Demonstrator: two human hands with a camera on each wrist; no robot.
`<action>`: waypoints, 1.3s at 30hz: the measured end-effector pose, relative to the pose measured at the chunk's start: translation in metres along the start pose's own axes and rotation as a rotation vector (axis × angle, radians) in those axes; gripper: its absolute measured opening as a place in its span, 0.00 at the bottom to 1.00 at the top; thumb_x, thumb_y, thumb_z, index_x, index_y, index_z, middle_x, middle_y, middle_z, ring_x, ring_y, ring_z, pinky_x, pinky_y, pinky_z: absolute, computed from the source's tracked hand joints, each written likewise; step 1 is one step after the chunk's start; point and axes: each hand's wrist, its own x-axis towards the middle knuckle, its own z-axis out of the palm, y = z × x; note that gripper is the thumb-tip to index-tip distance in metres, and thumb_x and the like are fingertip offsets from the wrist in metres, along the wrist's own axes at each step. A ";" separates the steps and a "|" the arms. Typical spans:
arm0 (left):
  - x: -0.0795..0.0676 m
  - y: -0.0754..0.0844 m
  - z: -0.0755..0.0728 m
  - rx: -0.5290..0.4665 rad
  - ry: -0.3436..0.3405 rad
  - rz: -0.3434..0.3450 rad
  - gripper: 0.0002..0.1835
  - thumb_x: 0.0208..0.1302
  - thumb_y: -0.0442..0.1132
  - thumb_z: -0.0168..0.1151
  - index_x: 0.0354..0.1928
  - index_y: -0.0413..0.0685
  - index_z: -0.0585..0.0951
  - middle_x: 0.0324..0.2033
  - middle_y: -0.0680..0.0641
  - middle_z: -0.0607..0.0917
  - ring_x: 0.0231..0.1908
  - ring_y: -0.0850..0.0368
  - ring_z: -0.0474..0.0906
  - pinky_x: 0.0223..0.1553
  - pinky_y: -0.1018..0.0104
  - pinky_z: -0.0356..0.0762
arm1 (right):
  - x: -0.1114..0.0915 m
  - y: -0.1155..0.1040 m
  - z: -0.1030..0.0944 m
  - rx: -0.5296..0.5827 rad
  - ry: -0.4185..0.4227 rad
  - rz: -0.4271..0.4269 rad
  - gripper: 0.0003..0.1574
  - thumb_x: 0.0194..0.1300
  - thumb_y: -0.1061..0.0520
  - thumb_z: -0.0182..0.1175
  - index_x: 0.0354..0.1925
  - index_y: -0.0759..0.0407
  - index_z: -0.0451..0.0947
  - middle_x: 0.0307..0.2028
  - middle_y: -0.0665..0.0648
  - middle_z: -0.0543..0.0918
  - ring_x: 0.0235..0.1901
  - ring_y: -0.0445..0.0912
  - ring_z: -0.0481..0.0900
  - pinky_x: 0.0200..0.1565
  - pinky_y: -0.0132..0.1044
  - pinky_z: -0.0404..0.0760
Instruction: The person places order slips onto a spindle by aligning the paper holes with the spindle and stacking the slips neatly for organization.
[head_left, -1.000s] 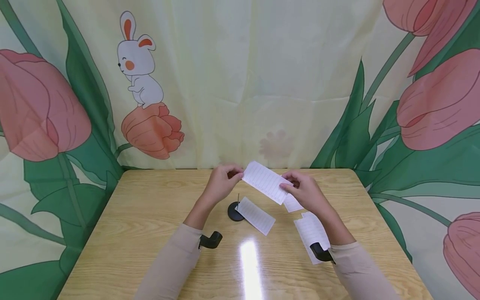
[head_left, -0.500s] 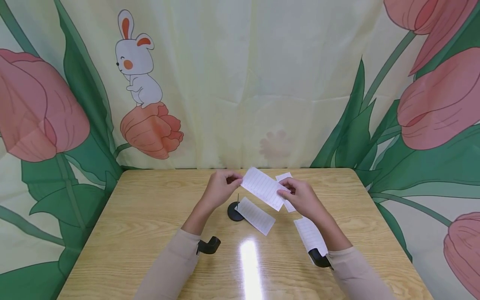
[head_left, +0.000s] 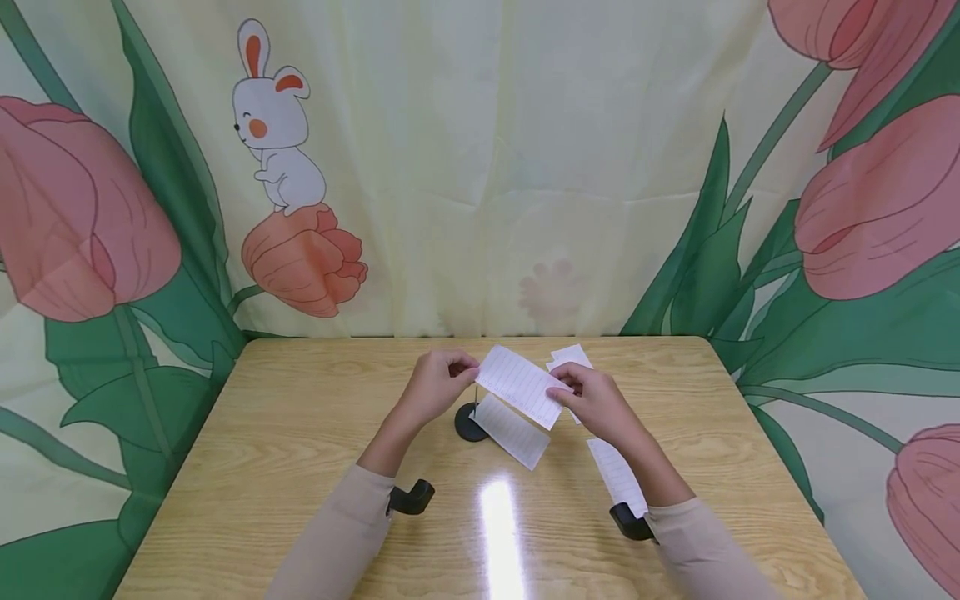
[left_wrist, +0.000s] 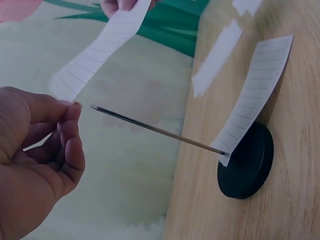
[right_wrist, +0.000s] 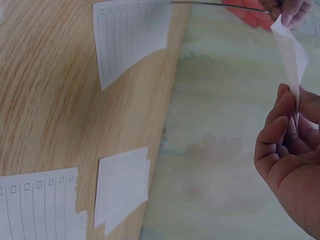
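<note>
A lined paper slip is held up between both hands. My left hand pinches its left corner between thumb and forefinger, close to the tip of a metal spike. My right hand pinches the slip's right end. The spike rises from a round black base on the table; together they form a paper spike. Another lined slip is pierced by the spike near one end and sits low, by the base. In the right wrist view, the held slip shows edge-on, slightly bent.
Behind my right hand lie overlapping slips on the wooden table. More slips lie to the right, partly under my right forearm. A printed curtain hangs at the table's far edge.
Both hands have lowered the held slip and brought it slightly left, nearer the spike's tip. More of the slips behind my right hand now shows.
</note>
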 end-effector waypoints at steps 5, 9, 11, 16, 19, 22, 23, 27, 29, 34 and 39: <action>-0.001 -0.003 0.000 0.002 -0.005 0.014 0.04 0.68 0.33 0.67 0.37 0.42 0.89 0.32 0.47 0.89 0.32 0.59 0.81 0.35 0.68 0.80 | 0.000 0.002 0.002 -0.010 0.002 0.015 0.11 0.68 0.60 0.69 0.48 0.61 0.83 0.35 0.55 0.87 0.31 0.44 0.77 0.31 0.32 0.74; -0.002 -0.005 0.002 0.002 -0.013 0.014 0.03 0.68 0.33 0.68 0.37 0.41 0.89 0.32 0.47 0.89 0.32 0.60 0.81 0.36 0.67 0.81 | 0.000 0.005 0.004 -0.016 0.002 0.022 0.11 0.68 0.60 0.69 0.48 0.60 0.83 0.36 0.54 0.87 0.32 0.44 0.79 0.33 0.33 0.76; -0.003 -0.006 0.002 0.004 -0.014 0.009 0.04 0.68 0.33 0.68 0.37 0.42 0.89 0.32 0.48 0.89 0.32 0.59 0.81 0.36 0.67 0.81 | 0.000 0.006 0.004 -0.020 0.004 0.018 0.10 0.68 0.59 0.69 0.47 0.60 0.83 0.36 0.54 0.87 0.33 0.44 0.80 0.34 0.33 0.77; -0.004 -0.008 0.003 0.018 -0.010 0.005 0.04 0.68 0.33 0.68 0.37 0.42 0.89 0.31 0.48 0.89 0.32 0.59 0.81 0.37 0.65 0.81 | 0.001 0.007 0.006 -0.033 0.007 0.012 0.10 0.68 0.59 0.69 0.47 0.60 0.84 0.37 0.54 0.88 0.37 0.44 0.84 0.38 0.34 0.79; -0.004 -0.011 0.004 0.019 -0.003 0.008 0.03 0.67 0.32 0.68 0.37 0.42 0.89 0.31 0.48 0.89 0.32 0.60 0.81 0.36 0.66 0.82 | 0.001 0.008 0.006 -0.037 0.006 0.014 0.11 0.68 0.60 0.69 0.48 0.60 0.84 0.38 0.54 0.89 0.39 0.46 0.85 0.40 0.36 0.81; -0.004 -0.013 0.006 0.022 0.003 0.025 0.04 0.67 0.32 0.68 0.36 0.40 0.89 0.31 0.47 0.90 0.31 0.61 0.82 0.35 0.67 0.81 | 0.001 0.008 0.007 -0.044 0.007 0.013 0.11 0.68 0.60 0.69 0.48 0.60 0.84 0.39 0.54 0.89 0.41 0.47 0.87 0.42 0.39 0.82; -0.004 -0.013 0.006 0.024 0.005 0.028 0.04 0.67 0.32 0.67 0.36 0.40 0.89 0.31 0.47 0.90 0.31 0.61 0.82 0.34 0.68 0.81 | 0.002 0.008 0.007 -0.044 0.007 0.012 0.11 0.68 0.60 0.69 0.48 0.60 0.84 0.39 0.55 0.89 0.42 0.48 0.87 0.43 0.40 0.83; -0.004 -0.013 0.006 0.021 0.000 0.027 0.04 0.67 0.32 0.67 0.36 0.40 0.89 0.31 0.47 0.90 0.31 0.61 0.82 0.34 0.68 0.80 | 0.001 0.009 0.007 -0.043 0.009 0.010 0.12 0.68 0.59 0.69 0.48 0.60 0.84 0.40 0.55 0.89 0.44 0.51 0.88 0.47 0.46 0.84; -0.004 -0.012 0.005 0.014 -0.005 0.011 0.04 0.67 0.32 0.68 0.36 0.41 0.89 0.31 0.47 0.89 0.31 0.60 0.81 0.34 0.68 0.80 | 0.001 0.010 0.008 -0.040 0.007 0.011 0.12 0.68 0.59 0.69 0.48 0.60 0.84 0.39 0.55 0.89 0.45 0.51 0.88 0.48 0.47 0.85; -0.005 -0.012 0.006 0.008 -0.014 -0.009 0.04 0.68 0.32 0.67 0.37 0.42 0.89 0.32 0.47 0.90 0.32 0.61 0.82 0.34 0.68 0.80 | 0.001 0.012 0.010 -0.031 -0.002 0.023 0.11 0.68 0.59 0.69 0.48 0.60 0.84 0.38 0.54 0.88 0.42 0.48 0.87 0.45 0.43 0.84; -0.005 -0.011 0.007 0.003 -0.014 -0.029 0.04 0.69 0.32 0.67 0.38 0.42 0.89 0.33 0.48 0.89 0.32 0.60 0.82 0.34 0.67 0.81 | 0.001 0.014 0.011 -0.016 -0.004 0.029 0.11 0.67 0.60 0.69 0.47 0.61 0.84 0.38 0.55 0.88 0.40 0.47 0.86 0.41 0.38 0.83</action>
